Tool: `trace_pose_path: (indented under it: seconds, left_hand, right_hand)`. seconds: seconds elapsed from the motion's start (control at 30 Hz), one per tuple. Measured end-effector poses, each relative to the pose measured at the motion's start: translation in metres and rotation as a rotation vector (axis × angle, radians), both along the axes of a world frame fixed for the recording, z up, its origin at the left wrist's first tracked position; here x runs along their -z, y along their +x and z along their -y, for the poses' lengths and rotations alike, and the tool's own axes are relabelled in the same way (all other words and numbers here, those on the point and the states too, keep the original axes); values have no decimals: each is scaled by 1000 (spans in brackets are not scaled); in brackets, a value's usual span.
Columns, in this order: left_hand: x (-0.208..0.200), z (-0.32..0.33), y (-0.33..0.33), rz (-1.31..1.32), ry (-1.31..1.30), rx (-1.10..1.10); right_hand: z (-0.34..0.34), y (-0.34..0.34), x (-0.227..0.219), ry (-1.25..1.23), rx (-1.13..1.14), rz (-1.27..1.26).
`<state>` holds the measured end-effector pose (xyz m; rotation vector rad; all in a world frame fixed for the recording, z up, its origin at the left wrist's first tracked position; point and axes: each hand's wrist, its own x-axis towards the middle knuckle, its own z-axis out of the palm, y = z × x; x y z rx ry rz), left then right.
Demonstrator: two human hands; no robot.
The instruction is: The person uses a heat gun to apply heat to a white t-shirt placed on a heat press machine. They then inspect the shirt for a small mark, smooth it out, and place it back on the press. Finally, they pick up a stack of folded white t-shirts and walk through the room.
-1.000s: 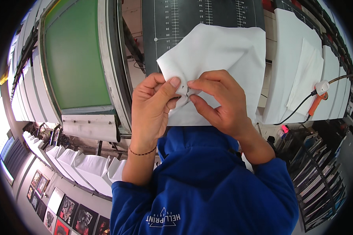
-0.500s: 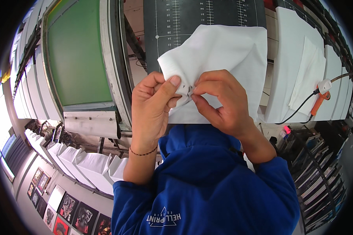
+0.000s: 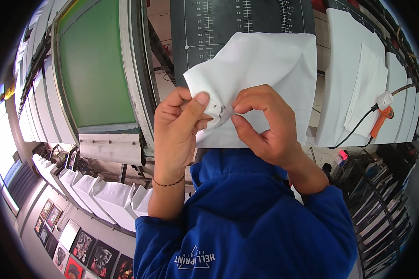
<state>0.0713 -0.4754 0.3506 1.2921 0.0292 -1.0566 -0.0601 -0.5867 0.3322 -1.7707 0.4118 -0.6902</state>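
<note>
A white cloth (image 3: 260,60) lies partly spread over a dark board (image 3: 223,14), and its near left part is lifted and bunched. My left hand (image 3: 179,121) pinches that bunched part between thumb and fingers. Beside the left thumb, small dark grey marks (image 3: 220,110) show on the cloth. My right hand (image 3: 267,123) is curled in a pinch at the fold just right of these marks. Its index finger and thumb meet the cloth's edge, though the exact contact is too small to make out.
To the left stands a framed green screen (image 3: 91,69). White-covered platens (image 3: 344,65) line the right side, with an orange-handled tool (image 3: 381,122) and its black cable on one. A dark rack (image 3: 381,204) stands at the lower right. White panels (image 3: 107,195) run along the lower left.
My right hand has drawn slightly right, away from the dark marks. My left hand and the bunched cloth have shifted a little to the left.
</note>
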Motion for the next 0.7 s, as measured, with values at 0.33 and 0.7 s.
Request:
trace_pose_path:
  seconds: [0.33,0.7]
  left_hand:
    - [-1,-2,9,108,22,15]
    - [-3,-5,7,180,34,-8]
  right_hand:
    - [-10,-3,0,145,-57,-30]
    - [-15,-17,-8,728,-322,288]
